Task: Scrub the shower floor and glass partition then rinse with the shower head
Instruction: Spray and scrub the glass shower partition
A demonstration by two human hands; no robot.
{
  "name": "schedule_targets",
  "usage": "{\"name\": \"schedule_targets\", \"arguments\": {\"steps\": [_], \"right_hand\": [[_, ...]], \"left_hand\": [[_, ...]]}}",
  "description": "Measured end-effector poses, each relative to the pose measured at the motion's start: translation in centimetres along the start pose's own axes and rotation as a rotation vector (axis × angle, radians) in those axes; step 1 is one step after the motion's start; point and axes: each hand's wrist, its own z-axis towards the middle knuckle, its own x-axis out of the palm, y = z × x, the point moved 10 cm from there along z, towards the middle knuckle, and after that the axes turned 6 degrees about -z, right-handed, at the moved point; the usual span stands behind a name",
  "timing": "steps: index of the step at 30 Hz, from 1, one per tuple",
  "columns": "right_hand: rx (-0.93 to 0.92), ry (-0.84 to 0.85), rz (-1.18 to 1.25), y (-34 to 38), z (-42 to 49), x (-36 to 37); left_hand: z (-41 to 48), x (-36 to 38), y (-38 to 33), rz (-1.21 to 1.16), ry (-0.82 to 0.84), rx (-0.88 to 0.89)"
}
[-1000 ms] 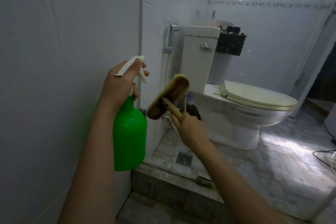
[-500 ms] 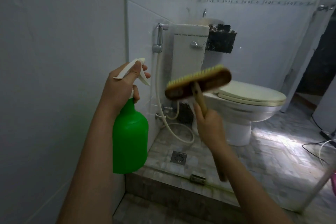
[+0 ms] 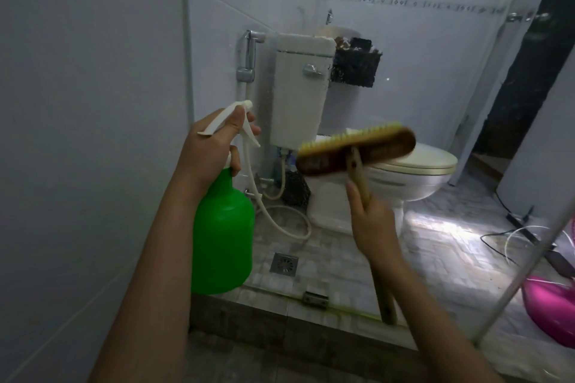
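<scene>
My left hand (image 3: 211, 146) grips the white trigger head of a green spray bottle (image 3: 222, 239), held upright at chest height with a finger over the trigger. My right hand (image 3: 371, 224) holds the wooden handle of a scrub brush (image 3: 354, 151). The brush head lies roughly level, yellow bristles pointing up and away against the glass partition (image 3: 420, 71), which stands in front of me with droplets on it. The grey tiled floor (image 3: 326, 258) with a square metal drain (image 3: 283, 263) shows through the glass.
Behind the glass are a white toilet (image 3: 404, 177), its cistern (image 3: 300, 90), a black wall basket (image 3: 354, 67) and a bidet sprayer with hose (image 3: 249, 53). A tiled kerb (image 3: 280, 314) runs below. A pink basin (image 3: 550, 308) and cables lie at right. White tiled wall at left.
The brush head swung from tilted near the bottle to level and shifted right and up along the glass. The left hand and spray bottle stayed almost still.
</scene>
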Motion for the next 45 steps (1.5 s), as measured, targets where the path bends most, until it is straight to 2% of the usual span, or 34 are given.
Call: {"name": "schedule_targets", "arguments": {"steps": [3,9,13,17,20,23,25,32,34,36,38,40,42,45], "right_hand": [[-0.053,-0.065,0.06,1.6,1.6,-1.4],[0.189,-0.058,0.017,-11.0,-6.7,-1.6],[0.101,-0.083,0.03,-5.8,-3.0,-3.9],[0.028,-0.24,0.104,-1.0,2.9,-7.8],[0.073,-0.281,0.083,-5.5,0.9,-8.6],[0.233,-0.233,0.072,-13.3,-5.3,-8.0],[0.311,-0.231,0.052,-15.5,-7.5,-8.4],[0.168,-0.335,0.044,-5.8,1.6,-16.5],[0.173,-0.377,0.045,-7.3,1.7,-17.5],[0.267,-0.391,0.009,-12.4,-0.9,-17.1],[0.351,-0.327,0.017,-17.4,-4.8,-15.5],[0.394,-0.271,-0.001,-19.4,-7.8,-14.5],[0.378,-0.277,-0.023,-18.0,-6.6,-15.6],[0.281,-0.334,-0.018,-11.8,-0.4,-19.5]], "left_hand": [[0.1,1.7,0.3,-0.017,0.021,-0.004],[-0.2,5.0,0.9,0.002,0.095,-0.006],[-0.6,6.4,0.8,-0.003,0.129,-0.005],[-0.6,8.0,0.9,-0.004,0.148,0.004],[-0.5,8.8,1.0,-0.033,0.154,0.001],[-0.8,10.0,1.2,-0.052,0.186,0.008],[-1.2,11.0,1.4,-0.063,0.21,-0.006],[-2.3,15.7,2.2,-0.067,0.279,-0.02],[-2.4,16.7,2.3,-0.077,0.282,-0.008],[-2.5,17.8,2.4,-0.064,0.291,0.0],[-2.7,18.5,2.6,-0.045,0.304,0.002],[-3.0,19.3,2.8,-0.034,0.325,0.001],[-3.4,20.2,2.7,-0.051,0.343,-0.001],[-3.8,21.2,2.7,-0.036,0.354,0.009]]}}
